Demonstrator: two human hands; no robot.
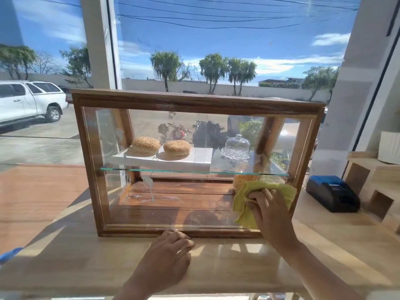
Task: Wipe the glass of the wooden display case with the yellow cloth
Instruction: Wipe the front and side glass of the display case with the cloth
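The wooden display case (194, 100) stands on a light wooden counter (86, 256), its front glass (173, 131) facing me. My right hand (270, 213) presses the crumpled yellow cloth (244, 211) against the lower right corner of that glass. My left hand (171, 254) rests on the counter with its fingers curled, touching the case's bottom frame near the middle. White smears (149, 187) show on the lower left part of the glass.
Inside the case, two sesame buns (160, 146) lie on a white board above a glass shelf, beside a glass-domed stand (237, 148). A black receipt printer (333, 193) and wooden shelving (372, 169) stand right of the case. A large window is behind.
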